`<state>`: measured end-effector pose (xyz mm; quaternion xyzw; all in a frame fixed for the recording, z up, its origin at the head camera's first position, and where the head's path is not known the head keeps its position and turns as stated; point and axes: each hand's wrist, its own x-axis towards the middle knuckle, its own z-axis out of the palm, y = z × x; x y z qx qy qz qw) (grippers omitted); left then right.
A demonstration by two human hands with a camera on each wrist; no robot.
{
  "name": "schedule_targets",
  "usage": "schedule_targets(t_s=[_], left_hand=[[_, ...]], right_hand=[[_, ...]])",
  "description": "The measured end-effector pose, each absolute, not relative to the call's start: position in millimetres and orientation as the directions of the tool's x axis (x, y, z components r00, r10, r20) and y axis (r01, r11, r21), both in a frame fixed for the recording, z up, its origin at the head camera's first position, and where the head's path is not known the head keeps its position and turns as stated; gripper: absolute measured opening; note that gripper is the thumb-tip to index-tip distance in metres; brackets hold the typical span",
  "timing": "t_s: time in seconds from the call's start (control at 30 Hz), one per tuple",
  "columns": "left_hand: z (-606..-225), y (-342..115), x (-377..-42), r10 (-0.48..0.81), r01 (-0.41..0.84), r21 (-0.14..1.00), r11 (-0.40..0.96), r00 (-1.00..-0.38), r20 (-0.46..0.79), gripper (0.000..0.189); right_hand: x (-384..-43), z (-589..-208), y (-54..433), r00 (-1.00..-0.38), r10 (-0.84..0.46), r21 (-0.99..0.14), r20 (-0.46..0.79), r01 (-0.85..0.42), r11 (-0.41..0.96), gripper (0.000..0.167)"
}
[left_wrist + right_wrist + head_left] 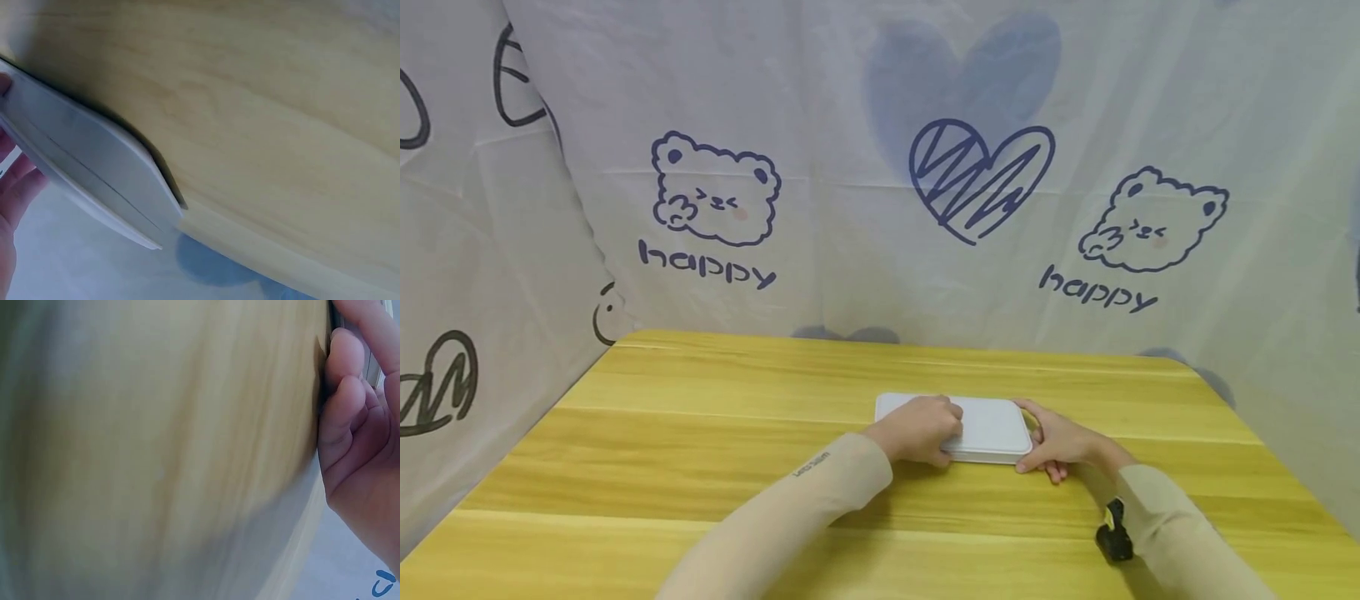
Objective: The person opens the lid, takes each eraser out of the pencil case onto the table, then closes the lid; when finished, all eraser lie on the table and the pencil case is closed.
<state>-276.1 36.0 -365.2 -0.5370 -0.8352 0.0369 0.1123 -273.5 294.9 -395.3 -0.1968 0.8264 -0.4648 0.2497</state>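
Note:
A flat white rectangular box (pixel 992 425) with rounded corners lies on the wooden table; its kind is not clear. My left hand (pixel 921 429) reaches over its top from the front, fingers bent on the upper face and thumb at the front side. In the left wrist view, a thin seam runs along the side of the box (pixel 94 150), and the fingers (pixel 22 184) lie against its upper face. At the right end, my right hand (pixel 1060 442) grips the box between thumb and index finger. The right wrist view shows its other fingers (pixel 344 406) curled low by the table.
The yellow wood-grain table (pixel 700 467) has rounded far corners. Behind it hangs a pale cloth (pixel 850 267) printed with bears, hearts and lettering, with another cloth along the left. A small black device (pixel 1114 533) sits by the right wrist.

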Motion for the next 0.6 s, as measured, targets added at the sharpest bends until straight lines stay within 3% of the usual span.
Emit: schedule_targets(t_s=[0.43, 0.6], left_hand=[[-365.6, 42.4, -272.7, 0.897, 0.874, -0.203, 0.442, -0.428, 0.108, 0.025], [-366.7, 42.8, -272.5, 0.906, 0.881, -0.212, 0.423, -0.405, 0.123, 0.022]], right_hand=[[-276.6, -398.1, 295.5, -0.802, -0.549, -0.847, -0.235, -0.108, 0.521, 0.100], [-276.0, -397.2, 295.2, -0.799, -0.554, -0.852, -0.233, -0.106, 0.512, 0.099]])
